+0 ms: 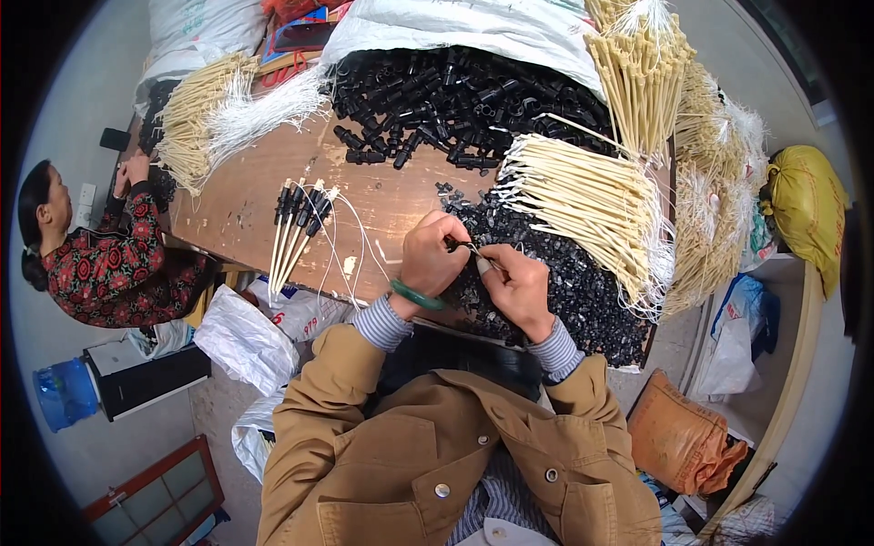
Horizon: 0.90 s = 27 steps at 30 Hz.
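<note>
My left hand (433,260), with a green bangle (416,296) at its wrist, is closed in a pinch on a small black plastic part (464,244). My right hand (516,287) meets it fingertip to fingertip, closed on something thin that the fingers mostly hide. Both hands hover over a heap of tiny black plastic pieces (583,314). To the right, on the heap, lies a bundle of cream sticks (583,200) with white strings. Left of my hands rest several cream sticks with black plastic fittings (307,209) on their upper ends and loose white strings.
A white sack (473,27) spills larger black fittings (455,100) across the back of the wooden table (228,218). More stick bundles (196,118) stand at the back left and right. Another person (100,237) works at the left end. Orange (678,432) and yellow (806,209) sacks are at right.
</note>
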Each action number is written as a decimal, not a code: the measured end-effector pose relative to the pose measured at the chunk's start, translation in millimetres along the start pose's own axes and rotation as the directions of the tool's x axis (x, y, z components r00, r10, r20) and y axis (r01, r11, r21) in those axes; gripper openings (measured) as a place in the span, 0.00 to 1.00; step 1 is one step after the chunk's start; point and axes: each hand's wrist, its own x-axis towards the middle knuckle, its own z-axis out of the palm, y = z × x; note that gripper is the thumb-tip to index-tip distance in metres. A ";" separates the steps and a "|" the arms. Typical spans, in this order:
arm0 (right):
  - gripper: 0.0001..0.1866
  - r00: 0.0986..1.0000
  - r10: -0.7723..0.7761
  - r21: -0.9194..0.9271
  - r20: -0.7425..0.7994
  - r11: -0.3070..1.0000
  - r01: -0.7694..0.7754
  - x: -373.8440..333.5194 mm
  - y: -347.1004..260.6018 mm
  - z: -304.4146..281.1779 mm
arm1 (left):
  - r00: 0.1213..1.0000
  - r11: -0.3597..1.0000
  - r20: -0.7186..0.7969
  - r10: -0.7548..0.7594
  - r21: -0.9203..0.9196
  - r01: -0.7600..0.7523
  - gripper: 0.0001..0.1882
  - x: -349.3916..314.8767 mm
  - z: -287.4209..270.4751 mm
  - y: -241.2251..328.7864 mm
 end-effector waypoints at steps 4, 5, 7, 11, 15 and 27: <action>0.07 0.989 0.147 -0.132 0.033 0.981 -0.141 7.3 2.2 -7.1 | 0.983 0.976 -0.005 0.185 0.114 -0.184 0.08 5.6 -3.4 -3.4; 0.08 0.956 0.253 0.074 0.148 0.961 -0.266 10.2 7.2 -11.2 | 0.965 0.954 0.022 0.260 0.149 -0.260 0.09 8.0 -4.9 1.1; 0.10 0.833 0.364 0.407 0.416 0.745 -0.529 15.2 19.5 -21.2 | 0.911 0.888 0.084 0.403 0.206 -0.411 0.12 14.3 -5.9 12.9; 0.13 0.790 0.340 0.529 0.510 0.600 -0.600 13.9 32.1 -26.2 | 0.895 0.873 0.285 0.343 0.256 -0.416 0.15 12.5 -5.4 -2.1; 0.15 0.905 0.221 0.428 0.363 0.824 -0.372 9.3 27.5 -24.5 | 0.886 0.908 0.427 0.182 0.274 -0.318 0.18 7.8 -7.6 -16.2; 0.18 0.939 -0.288 -0.235 0.190 0.915 0.328 -4.2 -12.9 -0.7 | 0.958 0.949 0.284 0.030 0.294 -0.117 0.18 -19.6 -25.9 -19.4</action>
